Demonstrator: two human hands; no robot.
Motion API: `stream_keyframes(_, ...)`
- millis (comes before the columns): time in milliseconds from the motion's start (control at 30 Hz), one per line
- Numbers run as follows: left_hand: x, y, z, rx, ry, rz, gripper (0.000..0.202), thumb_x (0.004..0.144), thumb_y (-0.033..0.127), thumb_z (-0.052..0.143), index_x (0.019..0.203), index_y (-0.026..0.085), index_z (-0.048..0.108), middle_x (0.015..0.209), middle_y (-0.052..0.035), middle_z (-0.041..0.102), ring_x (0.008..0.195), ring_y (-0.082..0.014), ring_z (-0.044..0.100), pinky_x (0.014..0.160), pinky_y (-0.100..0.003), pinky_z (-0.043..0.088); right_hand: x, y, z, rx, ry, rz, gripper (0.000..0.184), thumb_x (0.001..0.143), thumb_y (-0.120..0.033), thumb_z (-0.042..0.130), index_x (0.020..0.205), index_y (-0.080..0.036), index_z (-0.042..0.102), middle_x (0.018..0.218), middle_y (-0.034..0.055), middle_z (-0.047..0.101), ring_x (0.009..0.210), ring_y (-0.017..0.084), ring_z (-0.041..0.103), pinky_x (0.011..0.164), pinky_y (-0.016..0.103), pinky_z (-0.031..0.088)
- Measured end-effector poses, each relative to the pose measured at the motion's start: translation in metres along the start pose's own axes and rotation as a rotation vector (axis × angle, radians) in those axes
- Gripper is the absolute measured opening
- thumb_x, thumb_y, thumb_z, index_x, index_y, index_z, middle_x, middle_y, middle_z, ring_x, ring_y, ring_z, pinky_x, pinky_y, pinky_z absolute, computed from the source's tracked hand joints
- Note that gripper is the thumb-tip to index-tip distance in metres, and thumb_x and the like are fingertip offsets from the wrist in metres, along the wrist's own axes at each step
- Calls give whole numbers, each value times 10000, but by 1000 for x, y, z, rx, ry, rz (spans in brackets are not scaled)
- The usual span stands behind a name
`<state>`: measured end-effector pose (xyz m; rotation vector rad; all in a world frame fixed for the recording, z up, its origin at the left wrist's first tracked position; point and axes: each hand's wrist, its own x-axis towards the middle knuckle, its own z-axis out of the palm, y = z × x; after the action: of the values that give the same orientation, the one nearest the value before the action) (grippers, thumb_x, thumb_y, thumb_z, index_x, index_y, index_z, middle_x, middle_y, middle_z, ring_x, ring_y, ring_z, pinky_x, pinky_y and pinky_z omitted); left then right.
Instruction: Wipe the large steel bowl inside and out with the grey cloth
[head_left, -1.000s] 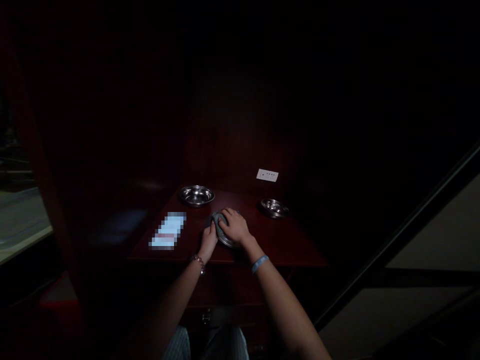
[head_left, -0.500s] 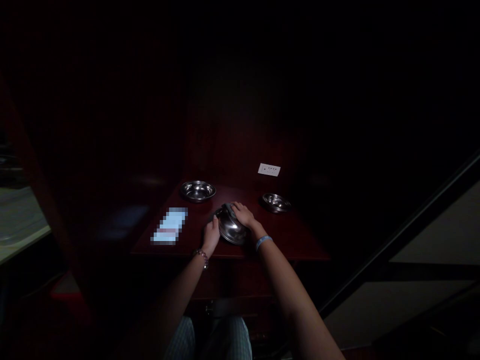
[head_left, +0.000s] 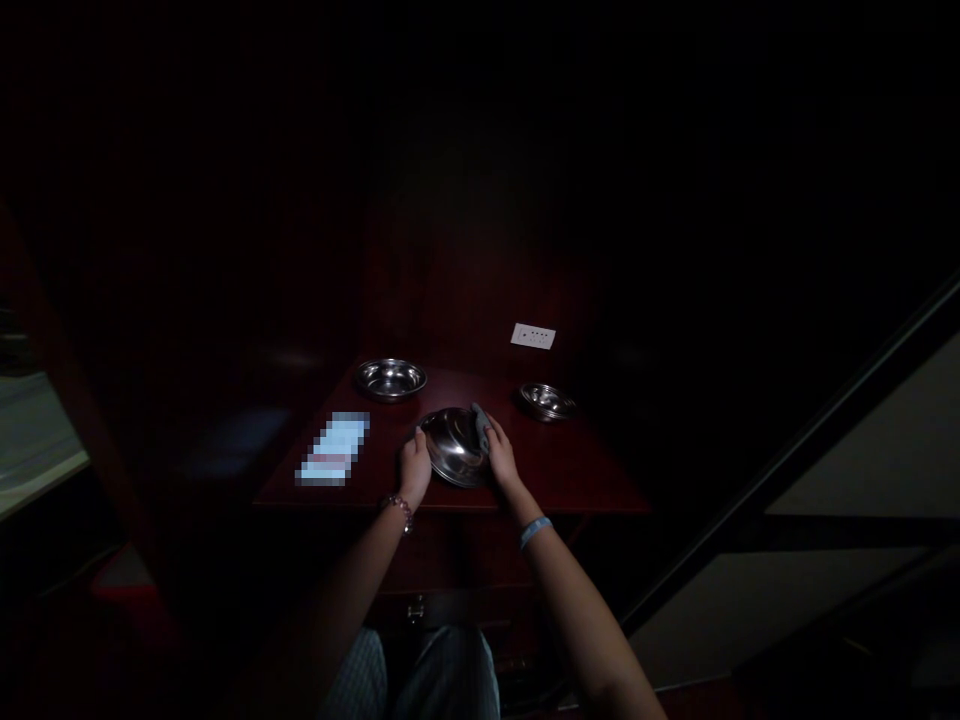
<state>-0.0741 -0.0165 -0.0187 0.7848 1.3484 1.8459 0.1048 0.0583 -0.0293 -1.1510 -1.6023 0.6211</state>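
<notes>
A shiny stainless steel bowl is tilted over the dark red desk, its rounded side apparently turned up towards me. On its left rim my left hand is closed, thumb on top. A grey cloth is bunched in my right hand, which presses it against the bowl's right edge. Some of the right fingers are hidden behind the cloth.
Another steel bowl stands at the desk's back left, and a stack of smaller steel bowls at the back right. A blurred bright phone-like rectangle lies on the left. A wall socket is behind the desk.
My right hand has slid with the cloth from the top of the bowl to its right edge, uncovering more of the shiny surface. My left hand keeps hold of the rim.
</notes>
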Motion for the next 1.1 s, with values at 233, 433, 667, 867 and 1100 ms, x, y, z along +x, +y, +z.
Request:
stream_keyframes(233,-2,1,2,38,-5,-59,484,1057,492,558,639,254,610,576,-42,568,656,-227,571,677,-329,456,-42,5,5,-162,79,-108,632,1152,-494,353,1632,-198,638,1662,185,634,1555,279,578,1287,488,484)
stream_keyframes(433,-3,2,2,16,-44,-46,526,1054,531,551,603,261,559,590,-50,578,636,-219,553,669,-336,447,-76,-20,21,-359,79,-237,607,1177,-411,317,1706,-241,561,1767,162,520,1684,339,389,1344,644,371)
stream_keyframes(667,-8,10,2,45,-58,-9,571,1027,585,611,565,257,544,574,-52,590,594,-205,548,627,-330,427,-79,-69,12,-617,-221,-498,596,1124,-337,507,1717,-313,564,1800,105,497,1667,365,410,1373,651,306)
stream_keyframes(867,-9,12,0,-27,-116,-42,618,947,753,668,656,208,666,632,-78,696,633,-210,634,618,-306,491,-85,-72,7,-684,-267,-570,677,1091,-297,572,1764,-329,497,1862,96,408,1711,381,352,1385,663,287)
stream_keyframes(1100,-7,9,0,-88,-121,-105,648,921,797,685,611,241,560,545,8,545,517,-141,495,521,-265,398,-106,-50,11,-716,-211,-498,703,1105,-310,587,1792,-266,445,1892,144,325,1744,401,305,1392,665,295)
